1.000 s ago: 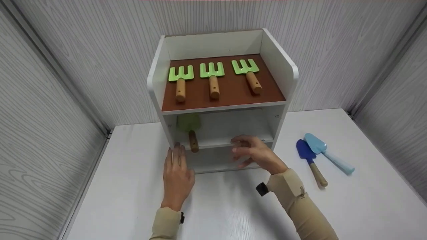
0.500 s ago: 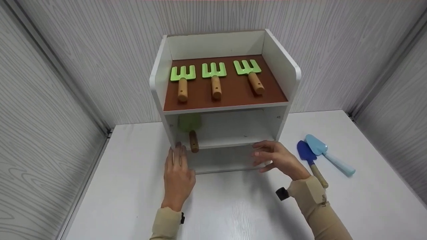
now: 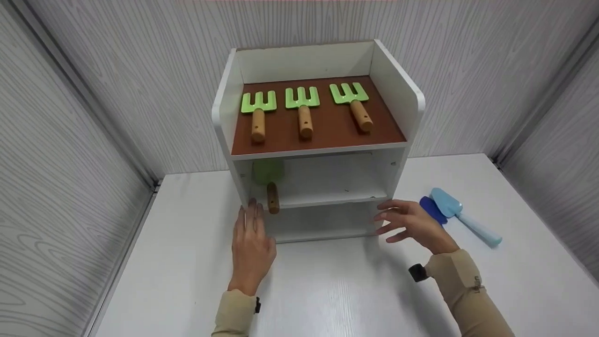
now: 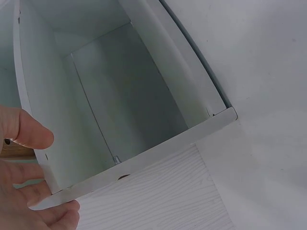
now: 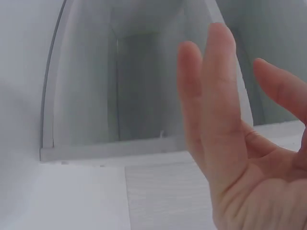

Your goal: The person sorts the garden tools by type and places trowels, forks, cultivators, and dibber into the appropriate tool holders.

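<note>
My left hand [image 3: 252, 252] lies with straight fingers against the left front edge of a small white shelf unit [image 3: 318, 152]. In the left wrist view, its fingertips touch the unit's edge at the middle board's corner. Close by, a green-bladed trowel [image 3: 273, 196] rests in the middle compartment, its wooden handle sticking out over the front. My right hand [image 3: 416, 224] holds nothing; its loosely spread fingers hover by the unit's lower right front edge. Three green hand forks [image 3: 305, 120] with wooden handles lie in a row on the brown top board.
Right of the unit, a light blue trowel [image 3: 449, 205] overlaps a dark blue trowel [image 3: 433, 209] on the white table [image 3: 323, 290]. My right hand hides the dark blue one's handle. Wood-grain panels [image 3: 93, 107] enclose the table at the back and sides.
My right hand has moved right, from in front of the middle compartment to the unit's right edge, covering the dark blue trowel's handle. My left hand stays where it was.
</note>
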A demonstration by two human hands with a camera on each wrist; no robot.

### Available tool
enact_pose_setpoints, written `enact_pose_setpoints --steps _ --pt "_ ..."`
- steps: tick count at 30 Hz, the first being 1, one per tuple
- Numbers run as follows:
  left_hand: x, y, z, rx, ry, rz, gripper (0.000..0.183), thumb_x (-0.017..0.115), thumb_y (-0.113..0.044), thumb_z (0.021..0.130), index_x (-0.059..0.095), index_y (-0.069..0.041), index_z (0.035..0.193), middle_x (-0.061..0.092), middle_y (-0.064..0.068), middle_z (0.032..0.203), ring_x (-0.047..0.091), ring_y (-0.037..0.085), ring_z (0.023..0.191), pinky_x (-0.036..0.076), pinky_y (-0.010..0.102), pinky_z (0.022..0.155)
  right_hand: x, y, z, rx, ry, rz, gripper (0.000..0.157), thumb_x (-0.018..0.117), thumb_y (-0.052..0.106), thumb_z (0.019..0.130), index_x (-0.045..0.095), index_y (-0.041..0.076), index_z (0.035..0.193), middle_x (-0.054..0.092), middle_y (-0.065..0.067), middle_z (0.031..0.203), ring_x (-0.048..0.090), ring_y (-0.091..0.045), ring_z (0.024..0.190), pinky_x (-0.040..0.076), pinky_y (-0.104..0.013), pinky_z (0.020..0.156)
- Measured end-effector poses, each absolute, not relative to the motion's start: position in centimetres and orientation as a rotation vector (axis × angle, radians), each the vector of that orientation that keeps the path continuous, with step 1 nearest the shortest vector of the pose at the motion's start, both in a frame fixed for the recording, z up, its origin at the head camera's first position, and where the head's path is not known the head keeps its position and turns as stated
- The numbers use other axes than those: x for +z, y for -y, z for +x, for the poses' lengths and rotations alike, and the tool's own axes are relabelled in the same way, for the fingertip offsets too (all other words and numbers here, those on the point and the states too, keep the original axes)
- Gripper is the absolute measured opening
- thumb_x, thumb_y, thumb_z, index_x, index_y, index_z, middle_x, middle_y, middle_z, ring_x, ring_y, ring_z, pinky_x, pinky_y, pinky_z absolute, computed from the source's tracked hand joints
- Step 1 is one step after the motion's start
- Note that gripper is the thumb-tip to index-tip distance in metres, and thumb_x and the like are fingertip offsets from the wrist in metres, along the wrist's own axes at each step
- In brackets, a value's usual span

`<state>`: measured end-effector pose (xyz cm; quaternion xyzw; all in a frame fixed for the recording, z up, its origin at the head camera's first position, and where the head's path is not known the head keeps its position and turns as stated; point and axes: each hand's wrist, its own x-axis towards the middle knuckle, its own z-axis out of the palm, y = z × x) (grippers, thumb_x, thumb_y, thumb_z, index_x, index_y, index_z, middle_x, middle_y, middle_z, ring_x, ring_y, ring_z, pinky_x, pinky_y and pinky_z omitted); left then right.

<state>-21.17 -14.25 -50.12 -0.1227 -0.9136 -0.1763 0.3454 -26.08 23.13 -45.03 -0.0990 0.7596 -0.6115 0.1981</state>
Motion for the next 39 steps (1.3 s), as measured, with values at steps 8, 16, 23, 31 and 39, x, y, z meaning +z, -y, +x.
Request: enact_pose_setpoints --steps 8,16,23,31,39 --pt "-50.2 14.2 -21.2 -0.44 2.366 -0.317 0.067 0.068 0.006 0.079 0.044 0.018 0.141 0.044 0.032 0.147 0.044 0.054 0.131 0.04 0.058 0.107 -45.0 -25.5 -26.0 -1.688 -2.179 -0.189 0.052 0.058 0.024 0.103 0.046 -0.01 0.141 0.064 -0.021 0.126 0.07 -0.037 0.103 0.06 -0.044 0.081" --pt "-50.1 14.3 -21.3 -0.44 2.364 -0.334 0.068 0.069 0.005 0.079 0.044 0.018 0.141 0.043 0.032 0.148 0.043 0.054 0.132 0.04 0.058 0.107 -44.9 -27.6 -26.0 -1.654 -2.235 -0.165 0.051 0.056 0.021 0.104 0.042 -0.011 0.142 0.059 -0.026 0.132 0.071 -0.035 0.103 0.06 -0.043 0.083" --pt "-50.3 14.3 -21.4 -0.443 2.364 -0.334 0.067 0.068 0.005 0.08 0.044 0.018 0.141 0.043 0.032 0.148 0.043 0.054 0.132 0.04 0.059 0.107 -45.3 -29.3 -26.2 -1.642 -2.267 -0.135 0.05 0.055 0.018 0.105 0.041 -0.014 0.141 0.06 -0.026 0.13 0.071 -0.033 0.103 0.059 -0.04 0.085" --pt "-50.3 14.3 -21.3 -0.454 2.344 -0.341 0.065 0.063 0.007 0.079 0.044 0.018 0.14 0.044 0.033 0.146 0.043 0.056 0.131 0.04 0.06 0.106 -45.7 -31.1 -26.2 -1.634 -2.267 -0.051 0.055 0.058 0.02 0.103 0.039 -0.012 0.144 0.061 -0.021 0.13 0.068 -0.031 0.109 0.058 -0.04 0.088" --pt "-50.4 14.2 -21.3 -0.48 2.334 -0.341 0.066 0.063 0.008 0.078 0.044 0.018 0.141 0.043 0.033 0.147 0.042 0.056 0.131 0.04 0.061 0.106 -46.0 -32.8 -26.5 -1.619 -2.283 0.03 0.065 0.062 0.022 0.101 0.033 -0.013 0.147 0.066 -0.016 0.12 0.07 -0.029 0.106 0.059 -0.04 0.086"
